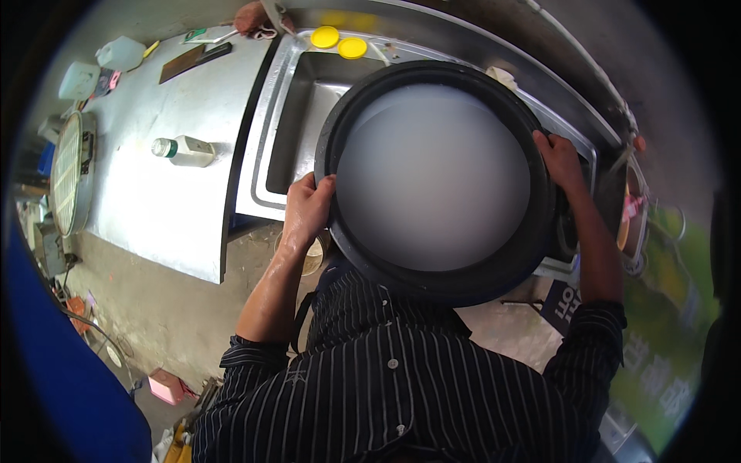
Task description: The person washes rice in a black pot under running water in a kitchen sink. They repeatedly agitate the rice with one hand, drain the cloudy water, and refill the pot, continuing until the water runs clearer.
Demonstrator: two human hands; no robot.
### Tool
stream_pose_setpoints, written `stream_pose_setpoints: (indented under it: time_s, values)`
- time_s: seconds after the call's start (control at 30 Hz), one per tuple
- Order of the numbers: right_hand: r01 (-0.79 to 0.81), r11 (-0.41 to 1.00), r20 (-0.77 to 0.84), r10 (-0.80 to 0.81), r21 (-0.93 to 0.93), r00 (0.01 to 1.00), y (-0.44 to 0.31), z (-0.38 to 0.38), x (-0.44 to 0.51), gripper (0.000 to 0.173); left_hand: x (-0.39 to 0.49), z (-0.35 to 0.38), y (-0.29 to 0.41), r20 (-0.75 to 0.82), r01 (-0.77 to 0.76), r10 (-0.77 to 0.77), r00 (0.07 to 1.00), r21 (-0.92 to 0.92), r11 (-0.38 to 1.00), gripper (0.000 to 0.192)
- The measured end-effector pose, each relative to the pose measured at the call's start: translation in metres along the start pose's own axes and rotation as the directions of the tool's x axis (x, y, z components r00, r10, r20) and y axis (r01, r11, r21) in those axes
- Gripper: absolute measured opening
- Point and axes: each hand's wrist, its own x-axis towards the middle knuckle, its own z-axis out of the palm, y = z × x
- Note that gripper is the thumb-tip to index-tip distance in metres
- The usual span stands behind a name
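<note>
A large round black basin (405, 282) is held before my torso, overlapping the right part of a stainless steel sink (289, 139). Smooth, cloudy whitish liquid (434, 179) fills much of it. My left hand (310, 205) grips the basin's left rim, thumb on top; that hand and forearm look wet. On the opposite side, my right hand (558, 159) clasps the rim toward its upper right. The fingers beneath the rim are mostly hidden. Whether the basin's underside rests on the sink edge cannot be seen.
Left of the sink, a steel table (162, 220) carries a clear bottle (194, 151), a cleaver (188, 62) and a round steamer tray (72, 173). Two yellow lids (338, 43) lie on the sink's back ledge. A bucket (314, 257) stands below, near my left forearm.
</note>
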Motion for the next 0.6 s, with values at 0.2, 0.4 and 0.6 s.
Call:
stream_pose_setpoints:
  time_s: [0.2,0.4,0.6]
  values:
    - [-0.094,0.992,0.062,0.099,-0.080,0.993,0.029,-0.014,-0.056,0.066,-0.027,0.017,-0.035,0.198,0.132,-0.124,0.972,-0.028,0.991,0.029]
    - [-0.074,0.994,0.100,0.082,-0.076,0.992,0.049,-0.005,-0.083,0.064,-0.051,0.022,-0.055,0.308,0.203,-0.157,0.938,-0.124,0.971,0.031]
    - [-0.117,0.983,0.141,0.137,-0.142,0.980,0.042,-0.005,-0.091,0.066,-0.062,0.014,-0.055,0.356,0.262,-0.209,0.911,-0.109,0.959,0.033]
